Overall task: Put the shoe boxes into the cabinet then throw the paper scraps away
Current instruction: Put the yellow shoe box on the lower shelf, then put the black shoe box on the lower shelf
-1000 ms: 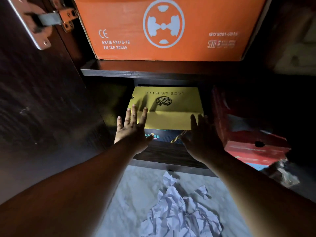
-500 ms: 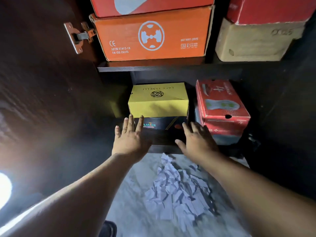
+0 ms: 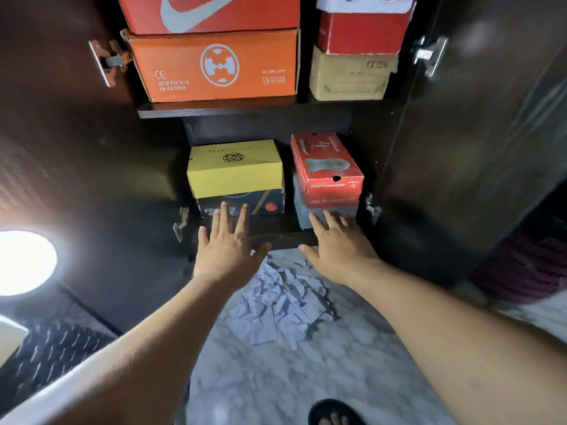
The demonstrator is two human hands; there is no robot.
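Note:
On the cabinet's bottom shelf (image 3: 276, 230) a yellow shoe box (image 3: 234, 170) lies on a dark printed box (image 3: 270, 204). To its right a red box (image 3: 326, 167) sits on a grey box (image 3: 302, 213). My left hand (image 3: 228, 245) hovers with fingers spread in front of the dark box, holding nothing. My right hand (image 3: 336, 243) is held flat before the grey box, also empty. A heap of white paper scraps (image 3: 276, 302) lies on the marble floor under my hands.
The upper shelf carries two orange boxes (image 3: 214, 65), a red box (image 3: 362, 32) and a beige box (image 3: 349, 76). Dark cabinet doors (image 3: 478, 133) stand open on both sides. A bright lamp (image 3: 21, 262) glares at left. A sandalled foot (image 3: 333, 414) is at the bottom.
Both hands have drawn back from the yellow box out of the cabinet, and the view has pulled away, so more shelves, the doors and the floor now show.

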